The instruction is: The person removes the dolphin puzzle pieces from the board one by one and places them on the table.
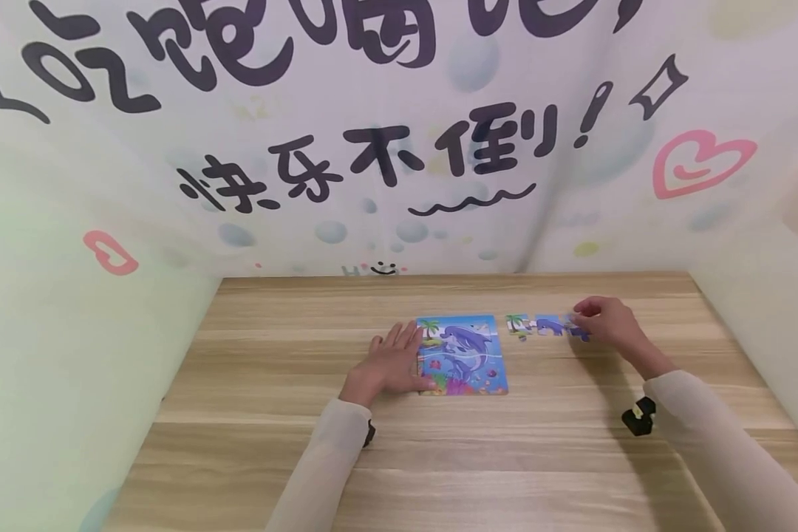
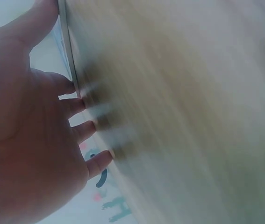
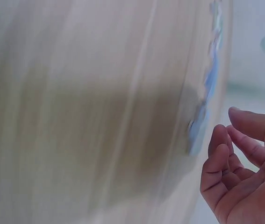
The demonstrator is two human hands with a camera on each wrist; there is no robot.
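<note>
By the right grip [image 1: 609,324], blue puzzle piece [image 1: 579,333] (rightmost), apart

We're in a boxed-in nook, home or studio I can't say: wood-grain table [image 1: 273,443] up against a pale backdrop [image 1: 432,103], big black lettering [image 1: 387,159], bubbles [image 1: 331,232], pink hearts [image 1: 694,174] (even a smiley [image 1: 383,272]!), and pale walls [image 1: 53,355] on both sides.

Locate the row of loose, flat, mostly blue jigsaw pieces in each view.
Head: the row of jigsaw pieces lies right of centre, beside the square blue dolphin picture.
Left wrist: not in it.
Right wrist: it runs down the right side from the top edge, ending just left of the right hand.
Shared landmark: the pale wood-grain tabletop, in all three.
</note>
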